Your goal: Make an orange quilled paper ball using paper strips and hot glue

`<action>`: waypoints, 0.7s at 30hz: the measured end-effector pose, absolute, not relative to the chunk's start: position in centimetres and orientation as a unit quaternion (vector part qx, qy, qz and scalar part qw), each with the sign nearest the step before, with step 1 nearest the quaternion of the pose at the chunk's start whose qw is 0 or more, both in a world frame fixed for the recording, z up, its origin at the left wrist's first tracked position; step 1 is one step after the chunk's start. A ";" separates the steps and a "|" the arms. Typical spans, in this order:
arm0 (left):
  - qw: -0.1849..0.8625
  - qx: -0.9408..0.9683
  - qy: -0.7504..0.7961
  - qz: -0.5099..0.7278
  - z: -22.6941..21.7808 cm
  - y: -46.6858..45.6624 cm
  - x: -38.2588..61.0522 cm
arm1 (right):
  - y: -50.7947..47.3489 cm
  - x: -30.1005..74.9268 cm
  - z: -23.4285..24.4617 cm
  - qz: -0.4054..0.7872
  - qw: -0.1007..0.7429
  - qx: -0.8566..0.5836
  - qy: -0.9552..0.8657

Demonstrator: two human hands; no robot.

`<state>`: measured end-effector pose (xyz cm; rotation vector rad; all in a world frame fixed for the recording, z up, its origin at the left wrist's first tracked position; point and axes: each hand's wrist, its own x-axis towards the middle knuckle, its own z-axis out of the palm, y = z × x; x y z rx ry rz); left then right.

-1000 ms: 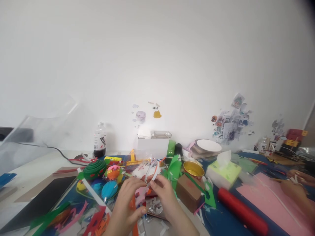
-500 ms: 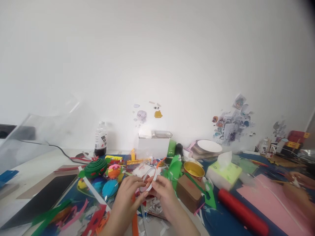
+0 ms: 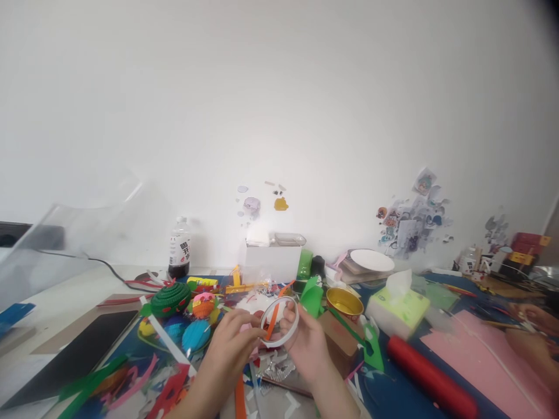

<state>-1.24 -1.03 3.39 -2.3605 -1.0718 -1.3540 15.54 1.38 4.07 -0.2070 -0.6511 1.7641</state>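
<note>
My left hand [image 3: 229, 349] and my right hand [image 3: 308, 343] meet low in the middle of the view, over a cluttered craft table. Between them they hold a white paper ring [image 3: 280, 322] upright, with an orange strip [image 3: 271, 322] crossing its opening. The left fingers pinch the ring's left edge and the right fingers grip its right edge. An orange strip [image 3: 240, 401] hangs down below my left hand. Silver foil scraps [image 3: 279, 368] lie just under the hands.
Paper lanterns in green [image 3: 170, 298], orange and blue [image 3: 195, 336] lie left. A gold bowl [image 3: 344, 301], brown box [image 3: 340, 337], tissue pack [image 3: 397, 309], red roll [image 3: 430, 378] and pink sheet [image 3: 484, 361] are right. A bottle [image 3: 179, 255] and white box [image 3: 271, 261] stand by the wall. Another person's hands [image 3: 530, 331] work at the far right.
The white ring has turned to face the camera and moved a little right. My right hand shifted from the ring's lower side to its right edge; my left hand stayed on the left.
</note>
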 end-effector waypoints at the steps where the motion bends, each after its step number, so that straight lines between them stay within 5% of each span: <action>1: 0.103 -0.805 -0.359 -0.460 3.4 -1.1 -1.2 | 1.5 15.6 4.0 0.759 0.584 -0.089 -0.276; 21: 0.045 -0.777 -0.370 -0.508 2.8 -1.8 -0.6 | 0.4 14.1 4.1 0.681 0.570 -0.137 -0.439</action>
